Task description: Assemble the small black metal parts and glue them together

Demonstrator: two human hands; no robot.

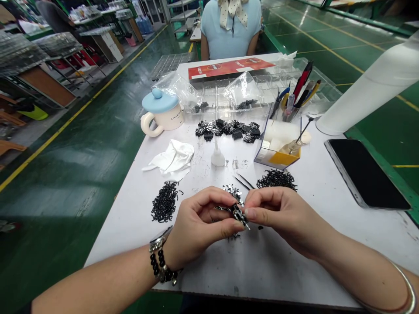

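Between the thumb and fingers of my left hand (204,218) is a small black-and-silver part (239,213), held just above the table. My right hand (278,211) is pinched at the right side of this part; whatever lies between its fingertips is hidden. Behind and beneath the hands lies a pile of small silver metal pieces (233,191), partly covered. Tweezers (244,181) rest just past my right fingertips. A heap of short black curved pieces (164,203) lies left of my left hand, and a similar black heap (277,179) sits behind my right hand.
On the white table (127,235) stand a lidded mug (162,111), a small white nozzle bottle (218,156) and a tool holder (278,146). A white cloth (173,159), black-and-silver parts (227,129) and a phone (366,172) lie around. A white cylinder (366,87) leans right; a person (231,32) sits opposite.
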